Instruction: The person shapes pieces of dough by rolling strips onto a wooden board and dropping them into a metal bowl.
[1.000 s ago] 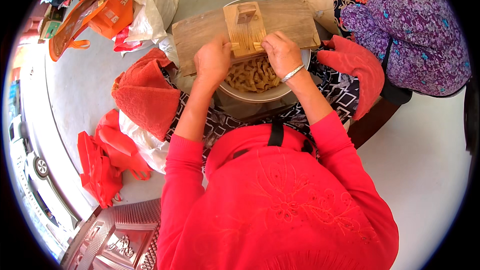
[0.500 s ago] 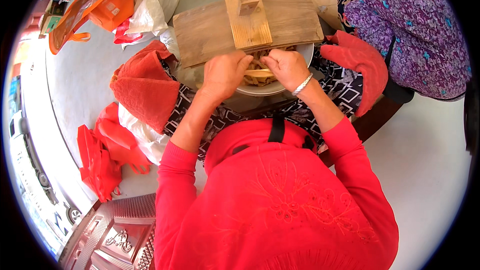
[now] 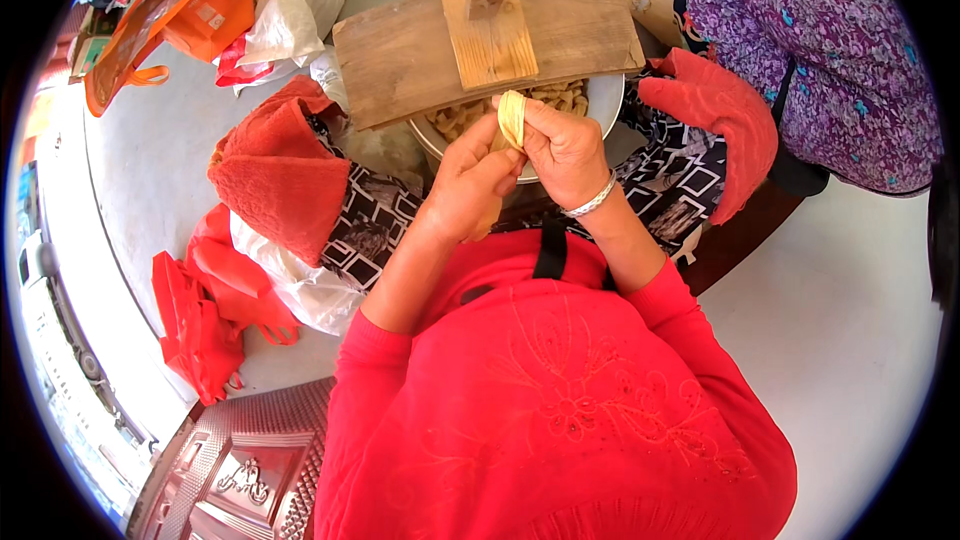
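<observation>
A soft pale yellow strip (image 3: pixel 511 118) is looped over the fingertips of my right hand (image 3: pixel 566 155), which pinches it. My left hand (image 3: pixel 468 178) is closed on the strip's lower part, close against the right hand. Some of the strip hangs below the left fingers. Both hands are above the near rim of a white basin (image 3: pixel 612 98). Inside it lie many yellow-brown curled pieces (image 3: pixel 562 96), partly hidden by my hands. Across the basin rests a wooden board (image 3: pixel 400 58) with a lighter wooden plate (image 3: pixel 490 48) and small block on it.
Red cloths (image 3: pixel 280 175) cover my knees on both sides of the basin. To the left are an orange bag (image 3: pixel 212 8), white sacks (image 3: pixel 300 2) and a red bag (image 3: pixel 205 315). Another person's purple floral clothing (image 3: pixel 835 80) is close at the right. A dark red panel (image 3: pixel 250 470) stands lower left.
The strip was stretched level between my hands over the basin; now it forms an upright loop at the right fingers. Both hands have drawn nearer to my body and closer together.
</observation>
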Demonstrator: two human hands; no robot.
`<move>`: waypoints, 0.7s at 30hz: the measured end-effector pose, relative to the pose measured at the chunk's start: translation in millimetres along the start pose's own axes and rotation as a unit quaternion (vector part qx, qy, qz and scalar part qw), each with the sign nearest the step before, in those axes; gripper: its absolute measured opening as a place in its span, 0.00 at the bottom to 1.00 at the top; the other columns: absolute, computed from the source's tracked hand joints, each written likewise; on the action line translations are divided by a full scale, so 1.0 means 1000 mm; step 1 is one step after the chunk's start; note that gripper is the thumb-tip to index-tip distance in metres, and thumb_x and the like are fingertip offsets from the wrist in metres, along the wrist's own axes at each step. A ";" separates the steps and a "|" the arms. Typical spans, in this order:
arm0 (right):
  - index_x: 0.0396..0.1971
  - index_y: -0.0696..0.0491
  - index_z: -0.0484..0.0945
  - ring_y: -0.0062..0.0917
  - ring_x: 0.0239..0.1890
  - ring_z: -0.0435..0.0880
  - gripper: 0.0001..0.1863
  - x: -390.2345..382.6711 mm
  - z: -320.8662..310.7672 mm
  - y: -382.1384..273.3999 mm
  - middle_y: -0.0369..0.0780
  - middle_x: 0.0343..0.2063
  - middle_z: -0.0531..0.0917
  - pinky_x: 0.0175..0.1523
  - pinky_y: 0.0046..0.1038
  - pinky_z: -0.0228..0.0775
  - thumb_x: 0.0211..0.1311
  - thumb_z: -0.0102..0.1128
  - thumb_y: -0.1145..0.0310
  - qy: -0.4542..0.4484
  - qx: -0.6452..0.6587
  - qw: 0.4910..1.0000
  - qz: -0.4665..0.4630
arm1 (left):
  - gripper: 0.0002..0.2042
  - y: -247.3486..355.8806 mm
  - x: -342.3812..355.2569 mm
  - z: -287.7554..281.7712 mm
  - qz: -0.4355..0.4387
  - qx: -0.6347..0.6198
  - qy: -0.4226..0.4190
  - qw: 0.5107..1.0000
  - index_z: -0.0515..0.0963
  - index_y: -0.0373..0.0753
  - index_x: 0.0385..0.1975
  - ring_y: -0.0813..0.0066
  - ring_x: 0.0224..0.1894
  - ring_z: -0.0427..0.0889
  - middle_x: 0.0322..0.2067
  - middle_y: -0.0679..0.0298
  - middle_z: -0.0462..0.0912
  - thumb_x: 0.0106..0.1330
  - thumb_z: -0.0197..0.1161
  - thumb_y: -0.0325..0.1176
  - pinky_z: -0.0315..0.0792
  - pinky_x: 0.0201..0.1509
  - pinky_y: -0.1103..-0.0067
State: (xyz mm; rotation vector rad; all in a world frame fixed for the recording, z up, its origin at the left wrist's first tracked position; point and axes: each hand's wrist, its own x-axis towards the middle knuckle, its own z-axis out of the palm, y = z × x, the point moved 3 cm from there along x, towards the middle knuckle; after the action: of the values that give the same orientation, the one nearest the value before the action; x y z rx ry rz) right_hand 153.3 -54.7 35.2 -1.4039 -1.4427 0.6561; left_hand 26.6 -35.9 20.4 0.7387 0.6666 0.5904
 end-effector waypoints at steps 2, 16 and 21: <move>0.46 0.52 0.81 0.26 0.24 0.81 0.13 0.003 -0.009 -0.004 0.39 0.26 0.83 0.29 0.27 0.70 0.62 0.57 0.70 -0.020 -0.148 0.988 -0.035 | 0.07 -0.003 0.000 -0.001 -0.016 -0.011 0.004 1.000 0.70 0.37 0.41 0.85 0.21 0.62 0.24 0.70 0.68 0.69 0.54 0.32 0.58 0.24 0.86; 0.52 0.51 0.78 0.10 0.22 0.69 0.16 -0.015 0.015 0.035 0.30 0.33 0.79 0.29 0.14 0.66 0.67 0.47 0.76 -0.238 0.297 0.881 0.280 | 0.08 -0.041 -0.014 -0.016 -0.227 -0.239 -0.081 0.941 0.74 0.36 0.34 0.79 0.16 0.65 0.16 0.66 0.70 0.68 0.56 0.34 0.62 0.24 0.80; 0.31 0.48 0.80 0.30 0.32 0.77 0.05 -0.003 -0.008 0.004 0.33 0.29 0.78 0.30 0.32 0.65 0.60 0.57 0.65 -0.108 -0.262 0.947 -0.151 | 0.05 -0.040 -0.013 -0.034 -0.217 -0.023 0.005 0.976 0.75 0.36 0.32 0.75 0.17 0.67 0.18 0.65 0.71 0.67 0.55 0.30 0.65 0.26 0.77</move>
State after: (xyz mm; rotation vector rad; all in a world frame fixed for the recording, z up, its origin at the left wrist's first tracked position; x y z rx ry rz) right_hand 161.3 -58.8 33.7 -1.4873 -2.0641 0.2357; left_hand 3.5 -54.9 -25.2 0.5248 0.7929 0.2080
